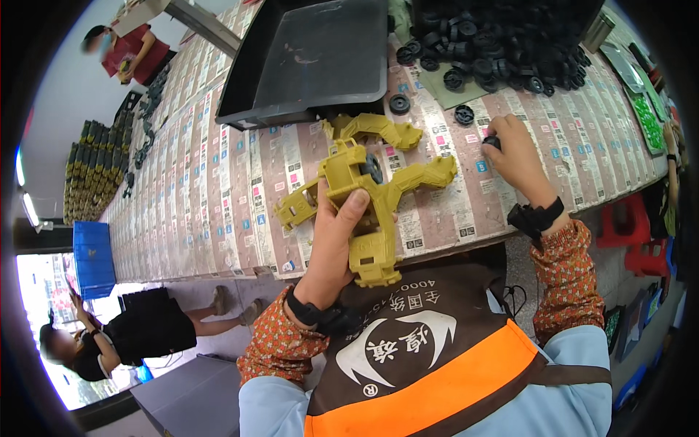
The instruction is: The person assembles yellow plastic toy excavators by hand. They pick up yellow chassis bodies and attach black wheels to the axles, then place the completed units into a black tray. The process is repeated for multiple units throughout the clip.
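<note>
My left hand (331, 237) is closed round a yellow-green plastic toy vehicle frame (378, 211), tilted above the table's near edge. A dark wheel (370, 169) shows in the frame's upper part. Over the table to the right, my right hand (518, 156) pinches a small black wheel (492, 142) between thumb and fingers. More yellow-green frame pieces (386, 131) lie behind the held one, partly hidden by it. Two loose black wheels, one of them a wheel (464, 114) near my right hand, rest on the table.
A heap of black wheels (480, 54) lies at the far side, beside a big black plastic tray (313, 65). Green parts fill a tray (644, 120) at the right. Red stools (626, 222) stand beyond the table's right edge. Other people (138, 54) are at the left and right.
</note>
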{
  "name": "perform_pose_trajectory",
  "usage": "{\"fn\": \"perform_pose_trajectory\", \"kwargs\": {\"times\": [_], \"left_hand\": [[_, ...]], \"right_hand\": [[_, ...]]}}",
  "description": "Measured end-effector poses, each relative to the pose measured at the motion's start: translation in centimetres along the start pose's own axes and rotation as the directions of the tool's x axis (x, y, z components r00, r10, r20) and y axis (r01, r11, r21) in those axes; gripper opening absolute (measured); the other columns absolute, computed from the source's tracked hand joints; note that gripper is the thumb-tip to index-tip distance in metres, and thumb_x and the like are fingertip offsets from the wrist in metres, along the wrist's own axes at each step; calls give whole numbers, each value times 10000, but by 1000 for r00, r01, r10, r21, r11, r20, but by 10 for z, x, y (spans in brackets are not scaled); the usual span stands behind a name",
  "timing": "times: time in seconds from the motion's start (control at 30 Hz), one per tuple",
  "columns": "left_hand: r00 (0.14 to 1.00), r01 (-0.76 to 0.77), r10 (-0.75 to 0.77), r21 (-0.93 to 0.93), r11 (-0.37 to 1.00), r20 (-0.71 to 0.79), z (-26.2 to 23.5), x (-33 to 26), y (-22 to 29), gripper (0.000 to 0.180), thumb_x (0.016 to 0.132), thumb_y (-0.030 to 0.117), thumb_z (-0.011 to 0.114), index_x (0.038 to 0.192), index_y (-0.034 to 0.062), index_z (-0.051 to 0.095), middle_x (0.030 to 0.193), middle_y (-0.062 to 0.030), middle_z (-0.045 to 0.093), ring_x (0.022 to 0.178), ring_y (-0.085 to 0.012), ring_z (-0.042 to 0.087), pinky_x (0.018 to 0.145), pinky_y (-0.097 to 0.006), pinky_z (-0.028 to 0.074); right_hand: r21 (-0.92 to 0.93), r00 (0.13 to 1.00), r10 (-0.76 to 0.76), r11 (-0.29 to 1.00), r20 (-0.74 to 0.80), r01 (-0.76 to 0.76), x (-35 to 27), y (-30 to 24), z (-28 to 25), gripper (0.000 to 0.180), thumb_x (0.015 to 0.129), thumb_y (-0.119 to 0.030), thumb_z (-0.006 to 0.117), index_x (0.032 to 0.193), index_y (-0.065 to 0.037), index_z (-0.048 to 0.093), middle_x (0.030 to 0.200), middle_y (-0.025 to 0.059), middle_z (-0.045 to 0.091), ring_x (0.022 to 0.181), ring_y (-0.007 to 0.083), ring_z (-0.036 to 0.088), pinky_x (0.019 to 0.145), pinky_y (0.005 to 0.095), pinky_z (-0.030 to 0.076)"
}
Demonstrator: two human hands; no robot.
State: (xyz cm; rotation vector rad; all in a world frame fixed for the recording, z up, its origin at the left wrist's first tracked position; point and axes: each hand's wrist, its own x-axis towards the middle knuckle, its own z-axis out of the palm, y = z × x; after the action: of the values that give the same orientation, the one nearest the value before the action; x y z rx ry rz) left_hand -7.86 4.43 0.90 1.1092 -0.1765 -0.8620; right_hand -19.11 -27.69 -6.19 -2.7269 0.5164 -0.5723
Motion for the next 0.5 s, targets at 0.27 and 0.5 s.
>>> {"fn": "perform_pose_trajectory", "kwargs": {"times": [0.27, 0.5], "left_hand": [[975, -150, 127, -114, 982, -183, -5, 6, -3, 419, 1033, 367, 633, 1308, 100, 464, 1106, -98, 643, 953, -231, 716, 794, -376, 638], [951, -259, 243, -62, 964, -191, 2, 8, -1, 439, 1021, 306, 663, 1319, 91, 422, 1124, -110, 634, 917, -239, 721, 740, -379, 647]], "right_hand": [[703, 905, 86, 600, 416, -380, -13, -130, -43, 232, 937, -102, 670, 1115, -34, 538, 923, 152, 668, 848, 299, 693, 774, 374, 529], [834, 922, -103, 472, 374, -285, -45, -174, -20, 312, 980, -18, 564, 1290, 17, 557, 1058, 169, 660, 946, 242, 692, 817, 360, 547]]}}
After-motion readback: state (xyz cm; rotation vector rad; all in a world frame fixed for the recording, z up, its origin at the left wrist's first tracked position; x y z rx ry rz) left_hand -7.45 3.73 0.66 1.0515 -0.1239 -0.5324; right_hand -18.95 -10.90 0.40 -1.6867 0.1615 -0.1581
